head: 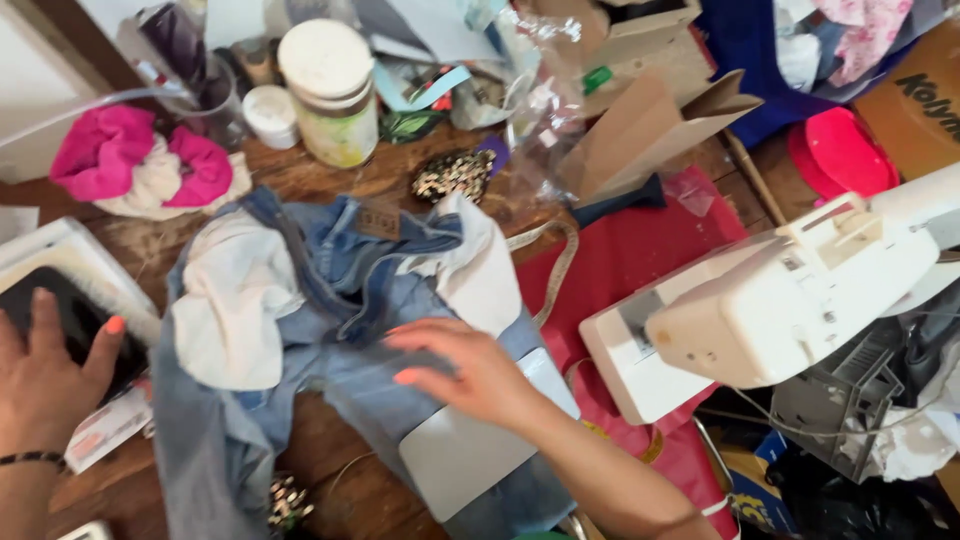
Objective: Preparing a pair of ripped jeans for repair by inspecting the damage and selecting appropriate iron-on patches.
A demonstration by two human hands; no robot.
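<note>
Flat and open, the right hand (470, 365) presses its spread fingers onto the pale blue jeans (340, 330), gripping nothing. These jeans lie crumpled inside out in the middle of the wooden table (330, 170), white pocket linings turned up, partly draped over a grey pad (465, 455). Over at the near left edge, the left hand (50, 375) rests palm down, fingers open, on a black flat object (70, 315) sitting on a white tray. Just right of the jeans a red cloth (620, 260) spreads under a white sewing machine (790, 295). Behind the jeans stand a white-lidded jar (332, 95), a pink and white bundle (140, 160) and torn cardboard (650, 125).
</note>
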